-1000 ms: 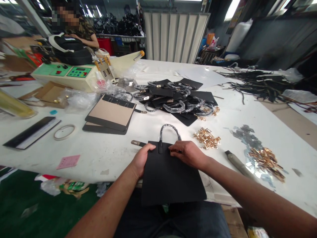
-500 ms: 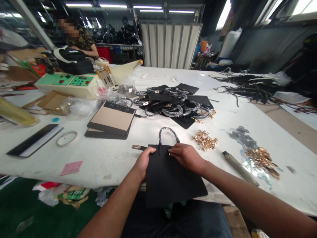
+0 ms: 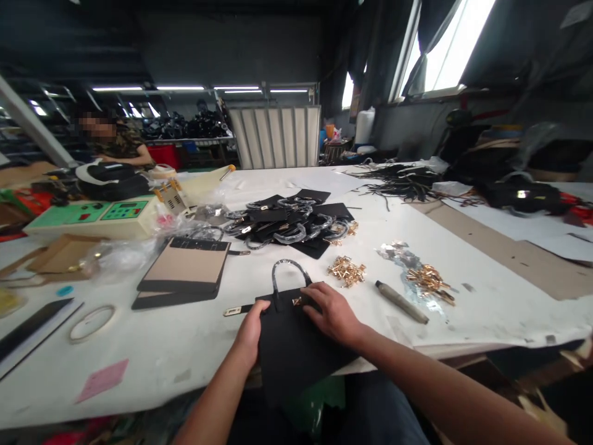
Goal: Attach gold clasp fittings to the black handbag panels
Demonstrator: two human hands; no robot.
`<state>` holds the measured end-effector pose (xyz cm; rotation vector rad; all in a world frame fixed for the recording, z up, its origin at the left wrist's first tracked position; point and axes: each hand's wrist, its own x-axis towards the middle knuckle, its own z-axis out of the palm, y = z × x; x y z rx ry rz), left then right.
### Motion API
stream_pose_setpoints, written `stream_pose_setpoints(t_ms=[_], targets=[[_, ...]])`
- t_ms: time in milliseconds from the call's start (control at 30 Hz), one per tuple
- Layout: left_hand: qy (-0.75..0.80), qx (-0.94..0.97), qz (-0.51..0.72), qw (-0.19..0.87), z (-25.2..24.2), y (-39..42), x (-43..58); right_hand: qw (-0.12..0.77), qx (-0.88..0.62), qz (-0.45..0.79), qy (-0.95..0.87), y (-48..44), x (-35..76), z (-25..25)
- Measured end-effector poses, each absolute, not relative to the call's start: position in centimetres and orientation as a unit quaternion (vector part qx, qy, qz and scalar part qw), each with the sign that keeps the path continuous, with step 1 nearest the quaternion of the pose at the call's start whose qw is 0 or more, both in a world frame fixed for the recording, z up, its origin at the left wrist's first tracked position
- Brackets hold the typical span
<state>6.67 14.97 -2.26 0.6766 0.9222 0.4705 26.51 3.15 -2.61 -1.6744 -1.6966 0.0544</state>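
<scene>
1. Both hands lie on a black bag panel (image 3: 291,346) at the table's near edge: left hand (image 3: 251,329) flat, pressing its left side; right hand (image 3: 330,314) spread on top, fingertips at a gold clasp (image 3: 296,301).
2. White worktable (image 3: 194,346), scuffed, in a dim workshop with strip lights and a bright window.
3. No writing readable.
4. Heap of black panels (image 3: 287,222) with plastic-wrapped handles; tan boards (image 3: 185,270); cream control box (image 3: 92,216).
5. Gold fittings (image 3: 346,270); tape ring (image 3: 91,322).

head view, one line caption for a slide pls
Both hands, left and right, press a flat black bag panel with a plastic-wrapped handle on a white table.
</scene>
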Motion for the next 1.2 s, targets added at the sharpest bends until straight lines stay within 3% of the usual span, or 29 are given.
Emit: stream_pose_setpoints(t_ms=[200,400,567,867,1200], targets=[[0.508,0.44,0.288,0.682,-2.4,14.6,7.3,0.324,-0.793,0.006,-0.515,-0.6,34.5,-2.8],[0.489,0.45,0.32,0.675,-2.0,14.7,6.6,0.285,-0.843,-0.014,-0.456,-1.1,40.5,-2.8],[0.477,0.498,0.238,0.683,-1.6,15.2,4.9,0.268,-0.876,-0.03,-0.4,-2.5,46.2,-1.3],[0.482,0.482,0.266,0.682,-1.5,16.0,6.6,0.211,-0.935,-0.011,-0.285,-13.5,53.8,-1.9],[0.467,0.509,0.249,0.679,-2.4,16.0,7.5,0.286,-0.92,0.022,-0.267,-17.4,51.9,-5.4]])
